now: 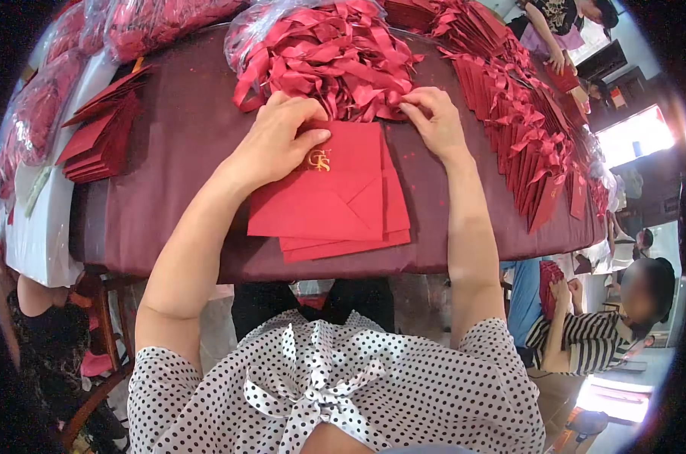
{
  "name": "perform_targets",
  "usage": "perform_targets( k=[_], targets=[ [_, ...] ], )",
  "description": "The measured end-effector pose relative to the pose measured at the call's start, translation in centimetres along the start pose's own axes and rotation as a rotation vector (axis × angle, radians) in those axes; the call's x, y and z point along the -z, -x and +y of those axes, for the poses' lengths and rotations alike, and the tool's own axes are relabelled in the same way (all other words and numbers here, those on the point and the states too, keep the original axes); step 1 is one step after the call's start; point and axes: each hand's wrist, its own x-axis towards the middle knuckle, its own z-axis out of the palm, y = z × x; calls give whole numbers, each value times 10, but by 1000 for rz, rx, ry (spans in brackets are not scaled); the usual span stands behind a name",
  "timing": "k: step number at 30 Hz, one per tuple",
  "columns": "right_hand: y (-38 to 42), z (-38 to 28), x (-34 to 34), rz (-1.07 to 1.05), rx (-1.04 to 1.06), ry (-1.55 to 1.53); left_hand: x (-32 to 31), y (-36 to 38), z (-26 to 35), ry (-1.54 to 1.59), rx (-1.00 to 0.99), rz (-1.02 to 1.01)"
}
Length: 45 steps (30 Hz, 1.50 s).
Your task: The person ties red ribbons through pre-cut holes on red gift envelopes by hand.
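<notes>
A red paper gift bag (335, 204) with a gold letter logo lies flat before me, its folded bottom toward my body. More red bags (398, 216) lie beneath it, slightly fanned out. My left hand (278, 140) is closed on the top left corner of the upper bag, thumb on its front and curled fingers partly hidden. Just beyond the bag's top edge, my right hand (437, 125) pinches a red ribbon (394, 106) between thumb and index finger. That ribbon runs into a big heap of red ribbons (320, 57) spilling from a clear plastic bag.
Rows of red bags with ribbon bows (521, 136) line the table's right side. A stack of red bags (104, 140) stands at left, beside a white box (48, 227) and plastic-wrapped red bundles (161, 26). A person in a striped shirt (592, 340) sits at right holding red bags.
</notes>
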Motion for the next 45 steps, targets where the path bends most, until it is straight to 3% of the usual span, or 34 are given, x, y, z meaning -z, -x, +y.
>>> perform_targets(
  k=[3,5,9,11,12,15,19,22,24,28,32,34,38,42,45],
  targets=[
    [-2,-3,6,-38,-68,-13,5,-1,4,41,-5,-1],
    [3,-6,16,-3,98,254,8,-1,7,54,19,-21],
    [-6,-44,25,121,-15,15,6,0,5,-8,0,-17],
    [-7,-47,13,71,124,-107,6,1,5,-35,-15,0],
    [-8,-48,6,3,212,-28,5,1,6,-55,-36,19],
    [-3,-32,-9,-339,167,-5,8,1,9,-67,14,-11],
    [4,-29,-1,-414,91,-101,12,1,14,128,100,-38],
    [5,-30,9,-479,129,-273,13,1,16,290,-3,96],
    [5,-28,7,-489,103,-242,21,1,21,254,83,-50],
    [5,-28,6,-533,-27,-172,25,-1,19,297,63,-51],
    [6,-18,5,-340,-103,-297,37,-9,28,393,188,-91],
    [4,-11,8,-220,-141,-340,42,-18,39,137,153,-166],
    [1,-17,22,-239,-356,-823,31,-36,44,57,105,-113],
    [-3,-19,31,-126,-312,-675,6,-32,28,290,226,-88],
    [-7,-37,54,97,-200,-589,-12,-23,4,447,243,-57]
  ],
)
